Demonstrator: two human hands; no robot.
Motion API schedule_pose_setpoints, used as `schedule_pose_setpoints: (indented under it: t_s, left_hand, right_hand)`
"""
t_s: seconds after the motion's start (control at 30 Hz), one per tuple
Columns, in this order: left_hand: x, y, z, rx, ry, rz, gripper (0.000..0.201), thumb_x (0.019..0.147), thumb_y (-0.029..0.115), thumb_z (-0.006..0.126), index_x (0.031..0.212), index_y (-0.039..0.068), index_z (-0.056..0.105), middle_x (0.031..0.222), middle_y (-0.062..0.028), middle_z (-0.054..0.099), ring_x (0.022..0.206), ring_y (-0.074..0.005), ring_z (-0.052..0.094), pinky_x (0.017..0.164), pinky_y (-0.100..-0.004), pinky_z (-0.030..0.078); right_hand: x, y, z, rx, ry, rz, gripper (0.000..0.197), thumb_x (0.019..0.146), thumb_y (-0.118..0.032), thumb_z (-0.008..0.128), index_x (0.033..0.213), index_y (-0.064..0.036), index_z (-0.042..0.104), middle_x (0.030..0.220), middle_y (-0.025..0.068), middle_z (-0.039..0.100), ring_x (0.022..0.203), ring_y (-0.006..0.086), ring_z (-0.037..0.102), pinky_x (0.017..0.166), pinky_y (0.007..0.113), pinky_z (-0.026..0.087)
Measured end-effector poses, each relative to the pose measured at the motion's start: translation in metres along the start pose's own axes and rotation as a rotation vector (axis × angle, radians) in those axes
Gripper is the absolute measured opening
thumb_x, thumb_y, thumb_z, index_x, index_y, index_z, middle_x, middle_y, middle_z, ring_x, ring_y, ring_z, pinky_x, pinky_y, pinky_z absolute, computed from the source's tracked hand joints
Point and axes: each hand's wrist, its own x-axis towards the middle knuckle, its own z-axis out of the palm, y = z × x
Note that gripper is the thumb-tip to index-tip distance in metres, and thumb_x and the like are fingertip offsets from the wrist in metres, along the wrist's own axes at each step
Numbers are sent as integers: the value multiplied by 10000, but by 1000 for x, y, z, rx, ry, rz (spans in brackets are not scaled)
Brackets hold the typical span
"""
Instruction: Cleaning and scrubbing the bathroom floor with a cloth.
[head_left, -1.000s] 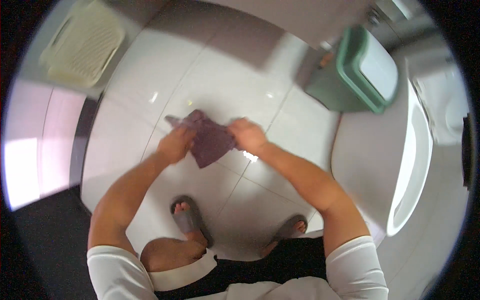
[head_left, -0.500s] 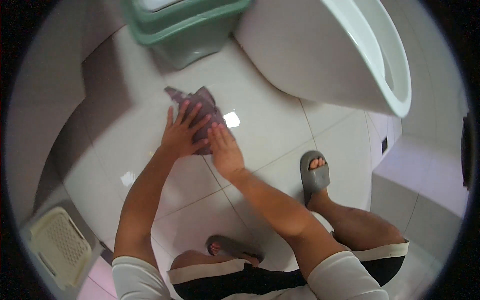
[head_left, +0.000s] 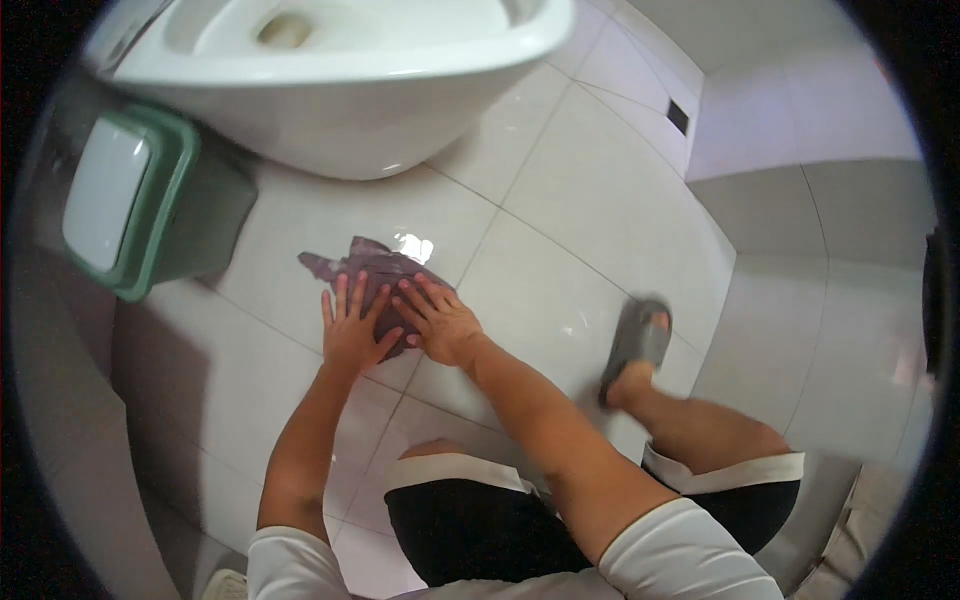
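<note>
White glossy floor tiles [head_left: 560, 190] carry a crumpled purple cloth rag [head_left: 372, 272]; our left hand [head_left: 352, 330] and right hand [head_left: 440, 322] press flat on it, fingers spread, ungrasping, beside the white toilet bowl [head_left: 340, 110].

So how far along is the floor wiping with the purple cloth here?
Mid-job. Both hands, left hand and right hand, press flat on the crumpled purple cloth on the white tiled floor, just in front of the white toilet bowl. Tiles nearby look glossy; whether any are finished cannot be told. The floor beside the green lidded bin remains.
</note>
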Motion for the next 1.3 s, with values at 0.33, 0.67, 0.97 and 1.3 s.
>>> schedule_pose_setpoints:
  t_s: [0.33, 0.67, 0.97, 1.3]
  left_hand:
    - [-1, -13, -2, 150, -350, 117, 969, 880, 713, 612, 1628, 165, 330, 1713, -245, 71, 1560, -522, -25, 1214, -701, 18]
    - [233, 72, -83, 160, -145, 457, 1013, 845, 649, 695, 1646, 198, 269, 1715, -216, 117, 1568, -491, 54, 1226, -668, 83]
    - [277, 115, -120, 489, -401, 901, 716, 950, 601, 564, 1586, 310, 412, 1708, -130, 224, 1549, -460, 152, 1258, -550, 181]
    - [163, 122, -97, 381, -704, 1118, 647, 974, 735, 411, 1562, 465, 411, 1736, -81, 148, 1567, -495, 23, 1268, -595, 106]
  right_hand:
    - [-24, -26, 50, 128, 225, 86, 640, 1027, -453, 498, 1609, -213, 385, 1713, 26, 261, 1591, 286, 173, 1280, 470, 166]
    - [-9, 124, -93, -1, 284, 330, 663, 1039, -522, 464, 1613, -204, 372, 1702, 52, 286, 1585, 265, 191, 1258, 464, 202]
    - [-65, 144, -124, -234, -58, 358, 609, 989, -336, 573, 1557, -163, 442, 1634, 147, 373, 1494, 353, 352, 1163, 509, 359]
    - [-122, 16, -36, 311, 565, 940, 545, 985, -412, 642, 1466, -176, 540, 1516, 327, 373, 1446, 564, 313, 1141, 636, 358]
